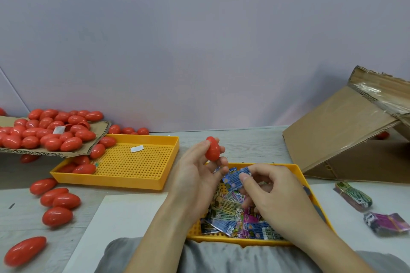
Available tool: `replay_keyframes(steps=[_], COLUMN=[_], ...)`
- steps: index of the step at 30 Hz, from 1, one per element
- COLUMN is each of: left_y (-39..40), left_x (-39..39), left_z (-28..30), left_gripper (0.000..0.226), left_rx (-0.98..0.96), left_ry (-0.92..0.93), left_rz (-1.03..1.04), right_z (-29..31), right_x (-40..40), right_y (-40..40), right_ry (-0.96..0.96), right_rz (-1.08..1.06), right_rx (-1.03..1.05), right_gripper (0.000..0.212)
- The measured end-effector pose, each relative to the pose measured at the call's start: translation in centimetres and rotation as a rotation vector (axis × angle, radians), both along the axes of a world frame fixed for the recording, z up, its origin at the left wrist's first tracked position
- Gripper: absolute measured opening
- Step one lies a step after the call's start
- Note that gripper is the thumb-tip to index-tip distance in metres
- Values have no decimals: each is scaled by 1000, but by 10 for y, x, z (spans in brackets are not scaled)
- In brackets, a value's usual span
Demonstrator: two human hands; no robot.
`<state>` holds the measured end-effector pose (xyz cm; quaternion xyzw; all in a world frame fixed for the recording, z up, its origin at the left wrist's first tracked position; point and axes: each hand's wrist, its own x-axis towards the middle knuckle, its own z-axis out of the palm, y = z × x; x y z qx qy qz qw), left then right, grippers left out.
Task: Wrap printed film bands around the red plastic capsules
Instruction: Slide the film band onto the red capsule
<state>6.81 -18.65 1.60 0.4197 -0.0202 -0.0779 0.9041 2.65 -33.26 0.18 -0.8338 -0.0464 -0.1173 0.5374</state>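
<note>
Left hand (195,175) raised, fingertips gripping glossy red egg-shaped plastic capsule (212,148) above yellow perforated plastic tray (297,173). Right hand (273,193) pinching blue printed film band (236,177) just below capsule, over loose bands in tray.

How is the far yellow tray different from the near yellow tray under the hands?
The far tray is mostly bare, with a few red capsules at its left end and a small white slip. The near tray holds many printed film bands. The far tray is untouched; both hands work above the near tray. Both are yellow, rectangular and perforated.
</note>
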Motion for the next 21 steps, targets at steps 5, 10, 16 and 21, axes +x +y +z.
replay_keyframes(steps=[5,10,16,21], left_y=[-4,-2,-5,-4], left_x=[2,6,3,-3], left_z=[-5,-12,-19,-13], left_gripper=[22,17,18,12], left_rx=[120,291,556,541], left_ry=[-66,-104,-213,-286], left_rz=[64,149,46,-120], right_z=[-1,0,2,2], right_x=[1,3,6,5], right_y=[1,-3,-6,-8], right_ry=[17,-14,-45,-67], right_rz=[-29,-32,-48,-48], right_rx=[203,230,345,394], right_gripper=[5,12,24,23])
